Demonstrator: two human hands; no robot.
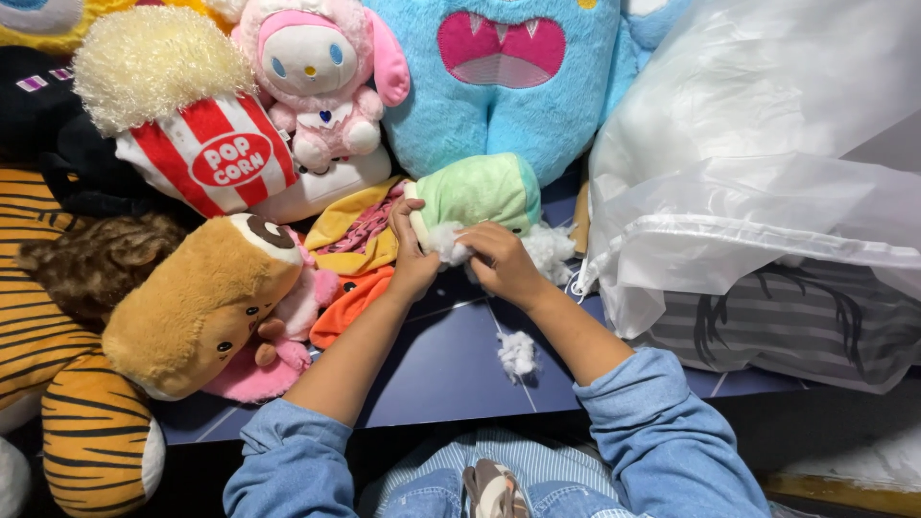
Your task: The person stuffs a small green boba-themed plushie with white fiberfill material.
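Head view shows your left hand gripping the green plush toy on the desk while your right hand fingers pinch white stuffing at its opening; loose tufts remain outside, so filling looks partway done.

We see open dark tabletop at lower centre; plush toys crowd the left and top, a plastic bag blocks the right.

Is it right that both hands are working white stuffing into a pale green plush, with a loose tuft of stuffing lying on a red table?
Not quite: in the head view the table is dark blue, not red. The rest holds: left hand and right hand at the green plush, loose tuft lying nearby.
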